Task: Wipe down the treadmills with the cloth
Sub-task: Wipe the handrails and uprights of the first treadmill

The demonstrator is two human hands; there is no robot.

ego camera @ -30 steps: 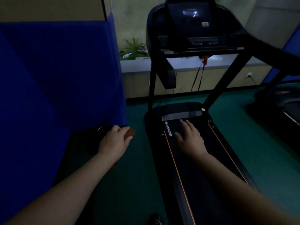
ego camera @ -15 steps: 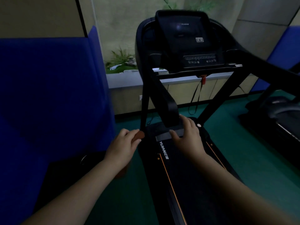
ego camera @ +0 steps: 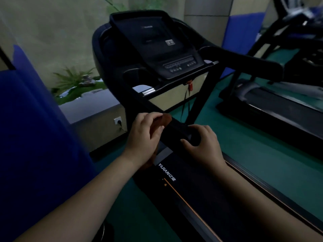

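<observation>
We saw the left hand (ego camera: 143, 137) with fingers curled round a reddish-brown cloth (ego camera: 161, 122), bunched up and mostly hidden under the palm, pressed against the left handrail (ego camera: 153, 109) of the nearer treadmill (ego camera: 201, 189). The right hand (ego camera: 203, 145) gripped the lower end of that same rail, fingers and thumb wrapped around it. The treadmill was black, with a dark console (ego camera: 157, 44), an orange stripe along the belt edge and white lettering on the deck. A second treadmill (ego camera: 279, 105) stood to the right on green floor (ego camera: 236, 123); blue padding (ego camera: 35, 128) was on the left
</observation>
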